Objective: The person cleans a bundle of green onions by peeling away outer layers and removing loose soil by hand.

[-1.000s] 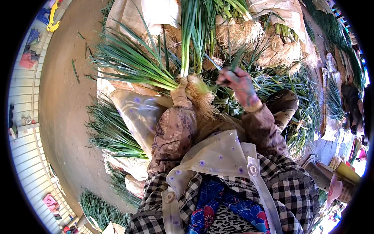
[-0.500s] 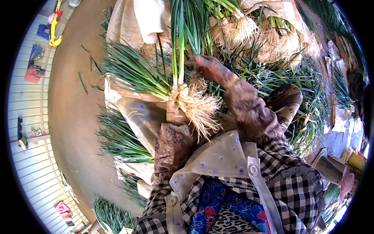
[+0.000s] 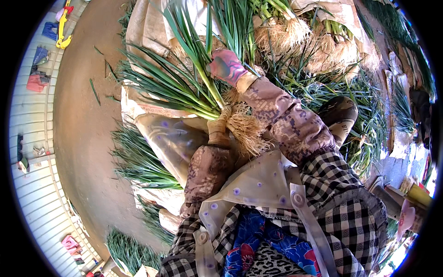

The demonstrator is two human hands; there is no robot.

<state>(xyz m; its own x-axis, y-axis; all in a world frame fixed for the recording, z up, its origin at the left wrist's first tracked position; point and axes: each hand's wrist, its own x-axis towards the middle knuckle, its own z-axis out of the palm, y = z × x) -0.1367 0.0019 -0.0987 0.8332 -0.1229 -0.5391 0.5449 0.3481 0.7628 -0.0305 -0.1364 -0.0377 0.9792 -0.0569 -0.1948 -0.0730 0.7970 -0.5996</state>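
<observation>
A scallion bunch [image 3: 216, 93] is gathered, pinched by the left hand [image 3: 221, 123] — the right hand [image 3: 227, 67]'s grip cannot be told; loose greens [image 3: 309, 85] are left.

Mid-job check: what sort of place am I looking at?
Likely a produce workspace, perhaps a shed: piled green stalks with pale, stringy roots, a loose heap of long green leaves and a flat brown floor suggest it.
</observation>
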